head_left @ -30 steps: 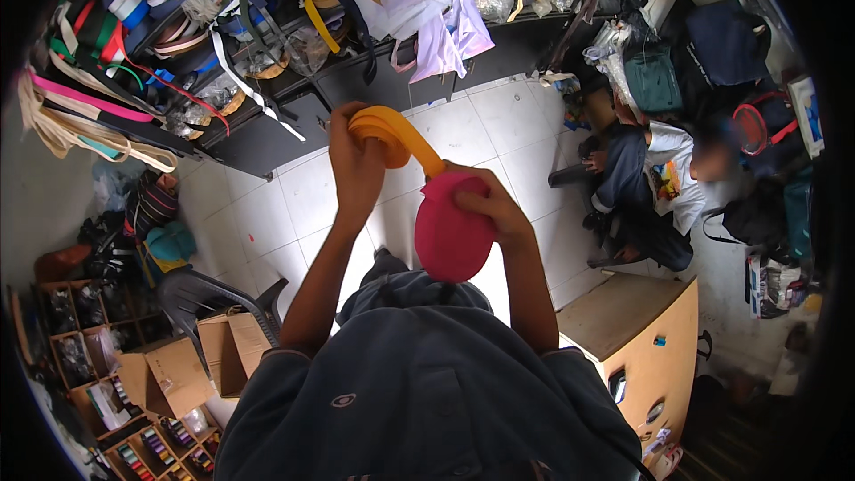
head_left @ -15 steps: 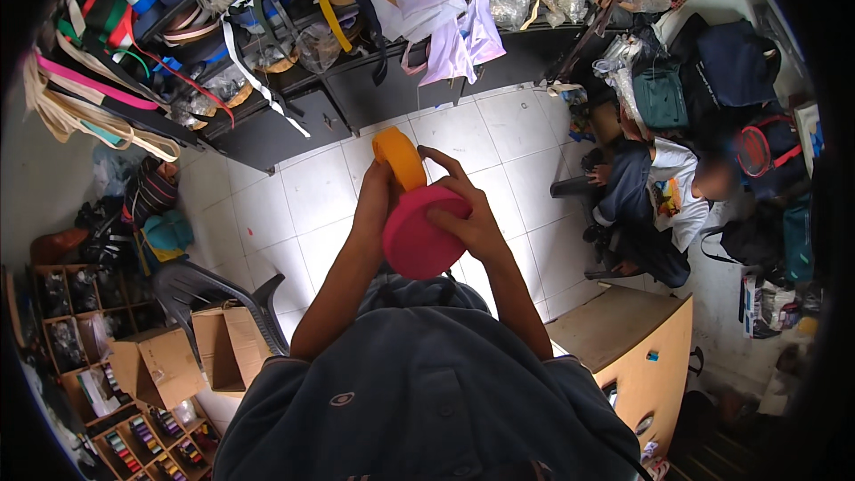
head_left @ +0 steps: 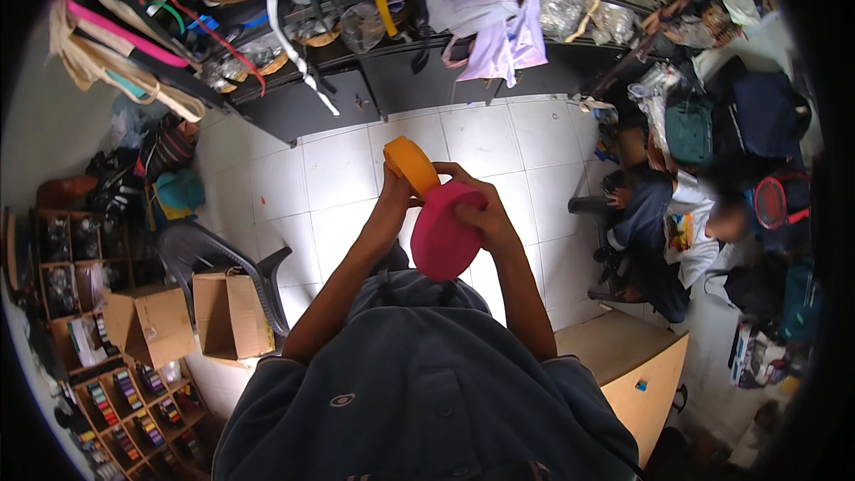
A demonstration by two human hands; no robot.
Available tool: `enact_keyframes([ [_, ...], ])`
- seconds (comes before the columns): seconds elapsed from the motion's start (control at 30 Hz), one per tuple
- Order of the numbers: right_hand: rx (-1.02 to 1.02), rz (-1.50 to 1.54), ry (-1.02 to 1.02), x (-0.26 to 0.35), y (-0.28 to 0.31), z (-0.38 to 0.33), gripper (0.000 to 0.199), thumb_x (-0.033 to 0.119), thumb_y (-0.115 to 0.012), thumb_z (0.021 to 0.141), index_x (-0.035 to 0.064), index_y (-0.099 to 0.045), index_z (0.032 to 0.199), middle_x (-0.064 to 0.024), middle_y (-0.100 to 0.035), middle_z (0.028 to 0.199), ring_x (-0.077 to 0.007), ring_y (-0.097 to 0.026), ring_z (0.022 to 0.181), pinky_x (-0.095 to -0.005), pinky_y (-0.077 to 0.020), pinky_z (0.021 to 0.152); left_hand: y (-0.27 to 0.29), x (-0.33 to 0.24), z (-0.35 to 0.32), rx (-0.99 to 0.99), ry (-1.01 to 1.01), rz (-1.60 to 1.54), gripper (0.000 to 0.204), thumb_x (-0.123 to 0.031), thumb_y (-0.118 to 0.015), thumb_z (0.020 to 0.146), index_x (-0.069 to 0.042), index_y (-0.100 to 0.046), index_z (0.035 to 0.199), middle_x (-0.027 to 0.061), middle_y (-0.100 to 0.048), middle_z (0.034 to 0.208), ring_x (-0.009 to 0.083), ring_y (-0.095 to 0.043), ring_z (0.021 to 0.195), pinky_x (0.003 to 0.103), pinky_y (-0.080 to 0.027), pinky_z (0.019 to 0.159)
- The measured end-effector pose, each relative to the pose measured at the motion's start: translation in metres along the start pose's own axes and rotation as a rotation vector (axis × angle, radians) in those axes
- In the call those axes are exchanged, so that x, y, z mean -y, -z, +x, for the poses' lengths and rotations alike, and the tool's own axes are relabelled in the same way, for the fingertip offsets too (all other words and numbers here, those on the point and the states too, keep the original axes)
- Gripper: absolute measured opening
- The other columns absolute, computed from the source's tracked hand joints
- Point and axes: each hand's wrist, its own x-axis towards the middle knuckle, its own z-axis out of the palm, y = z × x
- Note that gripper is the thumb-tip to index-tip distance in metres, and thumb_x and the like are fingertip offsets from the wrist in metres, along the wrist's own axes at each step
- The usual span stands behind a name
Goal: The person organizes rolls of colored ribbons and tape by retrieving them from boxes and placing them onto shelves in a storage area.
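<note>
In front of my body I hold two rolls of webbing, one in each hand. My left hand (head_left: 389, 207) is closed round the orange-yellow roll (head_left: 412, 167), which is tilted with its narrow edge showing. My right hand (head_left: 492, 211) grips the larger magenta roll (head_left: 443, 240), its thumb pressed on the flat face and its fingers behind the far edge. The two rolls meet or overlap where my hands come close together. Some fingers of my left hand are hidden behind the rolls.
Dark shelves (head_left: 312, 110) with hanging straps and plastic bags run along the far side. A seated person (head_left: 686, 223) is at the right, near piled bags. At left stand a black chair (head_left: 214, 254), open cardboard boxes (head_left: 151, 325) and a thread rack (head_left: 89, 374). A wooden desk (head_left: 646, 383) stands at lower right.
Both hands and rolls have shifted slightly right in the picture. The magenta roll has turned a little and looks narrower. The room has moved in view; both grips stay.
</note>
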Motion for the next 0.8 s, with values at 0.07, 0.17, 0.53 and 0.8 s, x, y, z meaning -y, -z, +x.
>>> enact_keyframes([
  [0.07, 0.066, -0.009, 0.036, -0.006, -0.001, 0.015, 0.050, 0.022, -0.066, 0.077, -0.0041, -0.056, 0.117, -0.0095, -0.048, 0.128, -0.0202, -0.056, 0.109, -0.0323, -0.0443, 0.093, 0.010, -0.008, -0.005, 0.035, 0.025, -0.005, 0.067, -0.058, -0.024, 0.097, -0.009, -0.022, 0.141, 0.0144, -0.044, 0.131, 0.0249, -0.050, 0.118, 0.038, -0.042, 0.099],
  [0.17, 0.152, 0.137, -0.033, -0.006, -0.013, 0.043, 0.052, 0.026, -0.066, 0.078, -0.0064, -0.055, 0.117, -0.0102, -0.048, 0.128, -0.0199, -0.057, 0.106, -0.0309, -0.0445, 0.092, 0.044, -0.010, 0.000, 0.095, 0.051, -0.107, 0.063, -0.050, -0.035, 0.097, -0.008, -0.022, 0.142, 0.0150, -0.041, 0.134, 0.0241, -0.049, 0.119, 0.039, -0.040, 0.100],
  [0.53, 0.354, -0.051, -0.280, -0.027, -0.059, 0.156, 0.051, 0.025, -0.066, 0.078, -0.0054, -0.056, 0.117, -0.0097, -0.053, 0.120, -0.0183, -0.058, 0.101, -0.0296, -0.0443, 0.090, 0.179, -0.097, 0.028, 0.061, -0.515, 1.301, 0.042, -0.006, -0.070, 0.064, -0.005, -0.054, 0.103, 0.0093, -0.059, 0.091, 0.0314, -0.057, 0.089, 0.042, -0.047, 0.074],
  [0.8, 0.310, 0.044, -0.278, -0.063, -0.082, 0.224, 0.046, 0.023, -0.072, 0.075, -0.0039, -0.058, 0.110, -0.0092, -0.063, 0.100, -0.0177, -0.063, 0.092, -0.0291, -0.0515, 0.081, 0.236, -0.091, 0.039, -0.306, -0.085, 0.415, 0.041, -0.004, -0.061, 0.072, 0.000, -0.048, 0.111, 0.0176, -0.060, 0.103, 0.0289, -0.061, 0.097, 0.035, -0.047, 0.086],
])
